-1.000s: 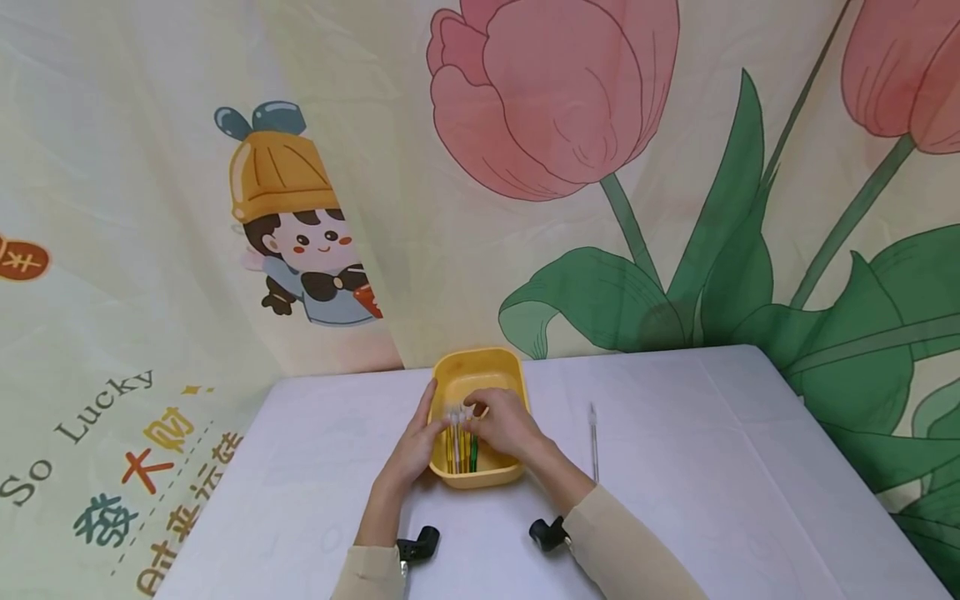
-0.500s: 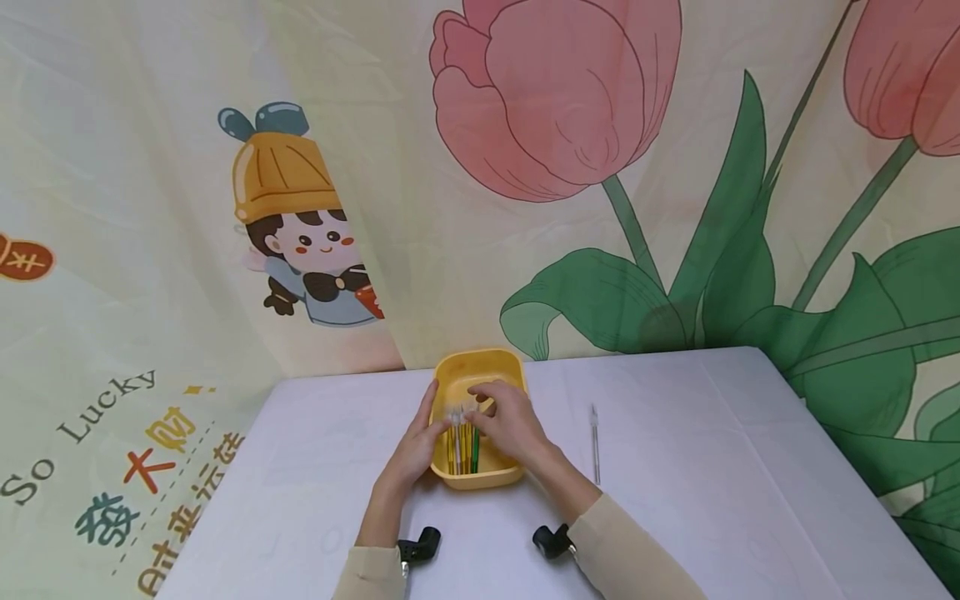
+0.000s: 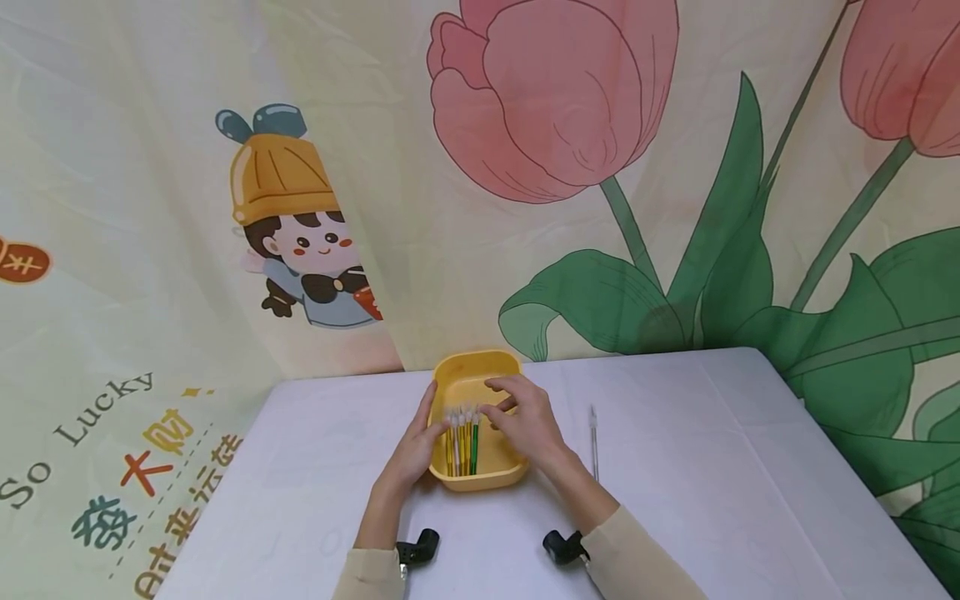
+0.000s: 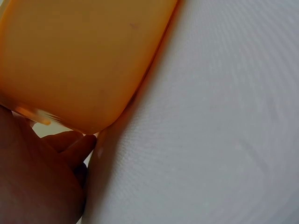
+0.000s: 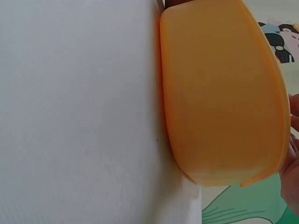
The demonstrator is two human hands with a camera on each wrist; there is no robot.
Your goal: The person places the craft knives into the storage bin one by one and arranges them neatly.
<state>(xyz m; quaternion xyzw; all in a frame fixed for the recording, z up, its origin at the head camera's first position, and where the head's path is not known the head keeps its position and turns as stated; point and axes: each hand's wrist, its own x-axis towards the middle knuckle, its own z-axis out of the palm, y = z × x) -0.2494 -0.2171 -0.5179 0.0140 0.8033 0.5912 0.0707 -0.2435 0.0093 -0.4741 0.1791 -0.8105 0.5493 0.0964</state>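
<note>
My left hand [image 3: 409,443] holds the left side of a yellow plastic tray [image 3: 502,454], its thumb over the rim and the other fingers along the outer wall. In the left wrist view, fingertips [image 4: 86,144] show by the tray's lower corner. Several slim pen-like sticks [image 3: 462,450], mostly gold with pale clear tips, lie side by side in the tray's left half, a green stick [image 3: 475,450] at their right end. Over the tray's right side hovers my right hand [image 3: 531,427], thumb and fingers apart with nothing between them. Its thumb tip is close to the green stick's tip.
A clear, silvery stick [image 3: 594,442] lies on the white-covered table [image 3: 690,483] right of the tray, partly behind my right forearm. Directly behind the table's back edge hangs a printed cloth [image 3: 450,275] with tulips and a cartoon figure.
My right hand has let go of the sticks and shifted right, its fingers spreading. The sticks' tips now show uncovered. The left hand and the tray have stayed in place.
</note>
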